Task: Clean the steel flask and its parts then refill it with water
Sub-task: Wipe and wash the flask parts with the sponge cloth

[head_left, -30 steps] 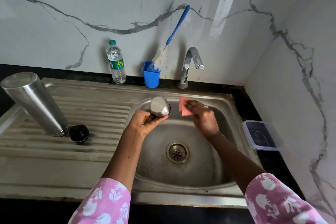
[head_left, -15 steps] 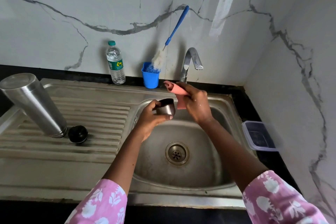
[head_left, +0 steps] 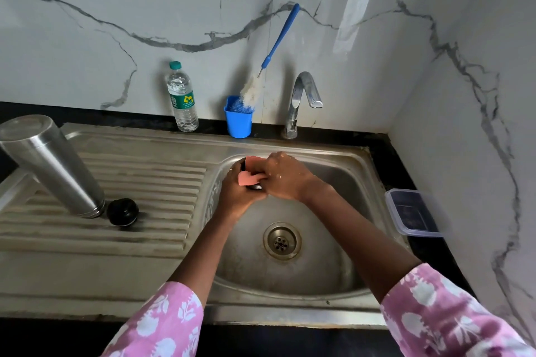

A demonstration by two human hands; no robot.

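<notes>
Over the sink basin (head_left: 333,182) my left hand (head_left: 236,191) grips the small steel cap cup (head_left: 255,186), which is almost fully hidden by my fingers and the sponge. My right hand (head_left: 287,177) holds a pink sponge (head_left: 249,175) pressed into and around the cup. The steel flask body (head_left: 50,165) stands mouth-down on the ribbed draining board at the left. Its black stopper (head_left: 122,211) lies beside the flask's mouth.
A blue cup (head_left: 237,120) holding a blue-handled bottle brush (head_left: 275,43), a water bottle (head_left: 182,97) and the tap (head_left: 301,101) stand along the back wall. A clear plastic container (head_left: 412,211) sits on the black counter at the right. The drain (head_left: 281,240) lies below my hands.
My right hand brought the sponge from beside the cup onto it, and both hands closed together over the basin. The cup turned in my left hand and is now mostly covered.
</notes>
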